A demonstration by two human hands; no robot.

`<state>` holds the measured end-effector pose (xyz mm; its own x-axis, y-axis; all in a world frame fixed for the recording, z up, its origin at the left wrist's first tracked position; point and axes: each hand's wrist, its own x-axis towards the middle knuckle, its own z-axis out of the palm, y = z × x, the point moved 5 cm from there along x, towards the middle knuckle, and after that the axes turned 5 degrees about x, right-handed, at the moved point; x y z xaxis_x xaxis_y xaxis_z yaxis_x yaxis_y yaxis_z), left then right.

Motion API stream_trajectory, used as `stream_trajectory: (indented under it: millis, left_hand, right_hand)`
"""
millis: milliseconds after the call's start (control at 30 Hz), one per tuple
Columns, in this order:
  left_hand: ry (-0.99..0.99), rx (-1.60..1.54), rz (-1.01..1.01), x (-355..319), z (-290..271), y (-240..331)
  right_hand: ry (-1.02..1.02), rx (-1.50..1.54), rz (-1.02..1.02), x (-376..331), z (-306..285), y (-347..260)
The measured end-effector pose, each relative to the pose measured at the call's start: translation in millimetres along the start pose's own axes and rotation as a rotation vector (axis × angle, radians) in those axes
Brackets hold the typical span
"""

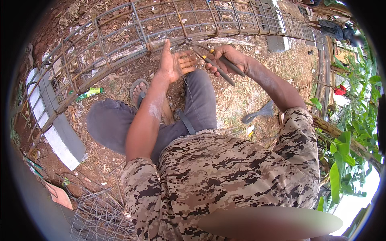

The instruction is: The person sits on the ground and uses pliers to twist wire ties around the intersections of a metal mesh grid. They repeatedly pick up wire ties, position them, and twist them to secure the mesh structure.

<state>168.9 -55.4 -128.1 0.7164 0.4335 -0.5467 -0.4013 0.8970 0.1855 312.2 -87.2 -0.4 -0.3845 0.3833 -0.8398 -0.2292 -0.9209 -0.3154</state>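
My right hand (pixel 228 60) is closed round the dark handles of a pair of pincers (pixel 225 71), which have yellow marks near the grips. The jaws of the pincers meet the lower bar of a steel rebar cage (pixel 148 42), at a joint of bars. Beside them, my left hand (pixel 173 64) is spread, thumb up toward the cage, its fingers somewhat blurred. Thin wire (pixel 189 89) hangs below those fingers across my grey trousers; whether the hand touches it I cannot tell.
Grey-and-white blocks (pixel 56 124) prop the cage at the left, with another (pixel 276 42) at the far right. A green bottle (pixel 89 93) lies by my knee, and a grey sole-shaped piece (pixel 259 112) on the right. Wire mesh (pixel 102 215) sits at lower left; plants grow along the right.
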Motion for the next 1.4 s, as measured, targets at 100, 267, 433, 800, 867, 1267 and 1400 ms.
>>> stream_trajectory:
  millis: [100,267,433,800,867,1267,1400]
  left_hand:
    - [-0.422,-0.171,-0.018,14,40,-17]
    - [-0.196,-0.447,0.268,48,66,-29]
    - [0.075,-0.398,0.314,65,80,-23]
    - [0.225,-0.316,0.271,37,108,-21]
    - [0.001,-0.712,0.280,41,126,-18]
    - [-0.203,-1.166,0.196,72,169,31]
    - [-0.045,-1.010,0.229,56,164,4]
  right_hand:
    - [-0.071,0.084,-0.081,6,2,15]
    - [0.208,-0.424,-0.088,-1,-3,10]
    - [0.717,-1.570,-0.379,-44,0,-10]
    - [0.724,-1.632,-0.117,-62,30,-45]
    - [0.539,-1.618,-0.091,-65,47,-73]
    - [0.487,-1.480,0.683,-36,98,-193]
    - [0.489,-1.565,0.357,-62,79,-166]
